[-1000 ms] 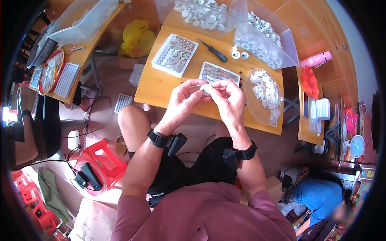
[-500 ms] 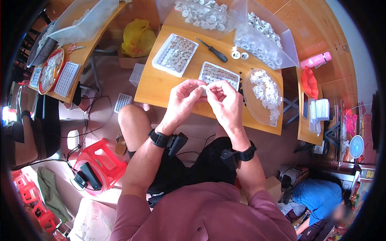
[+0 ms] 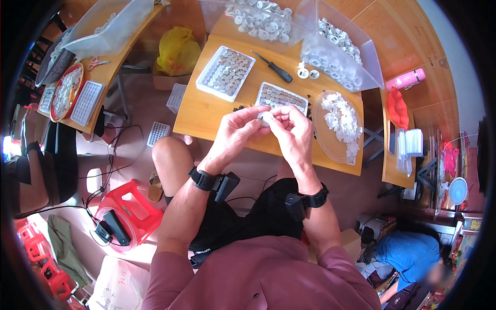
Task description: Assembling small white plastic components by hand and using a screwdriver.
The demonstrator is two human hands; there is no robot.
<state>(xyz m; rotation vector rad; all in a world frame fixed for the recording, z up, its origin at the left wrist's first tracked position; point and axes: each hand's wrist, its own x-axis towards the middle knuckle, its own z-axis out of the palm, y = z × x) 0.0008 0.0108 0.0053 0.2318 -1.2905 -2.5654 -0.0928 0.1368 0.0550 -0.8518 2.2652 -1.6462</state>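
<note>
My left hand (image 3: 237, 132) and my right hand (image 3: 292, 135) meet over the near edge of the wooden table (image 3: 199, 116). Fingertips of both pinch one small white round plastic part (image 3: 265, 119), partly covered by the fingers. Just beyond them lies a white tray (image 3: 285, 89) with rows of flat silver discs like button cells. A larger white tray (image 3: 205, 78) of similar discs sits farther left. To the right, a shallow clear round dish (image 3: 326, 139) carries a heap of small white pieces (image 3: 341, 119). Tiny black bits are scattered beside the nearer tray and my left hand.
A dark-handled screwdriver (image 3: 280, 72) lies between the trays and two loose white round parts (image 3: 314, 73). Clear bins (image 3: 323, 54) of white parts line the back. A red stool (image 3: 139, 209) stands at left. A person in blue (image 3: 408, 253) bends at lower right.
My fingers have shifted slightly, and more of the white part's round face shows between them. Both hands sit a touch lower. Tiny black bits by my left hand have come into view.
</note>
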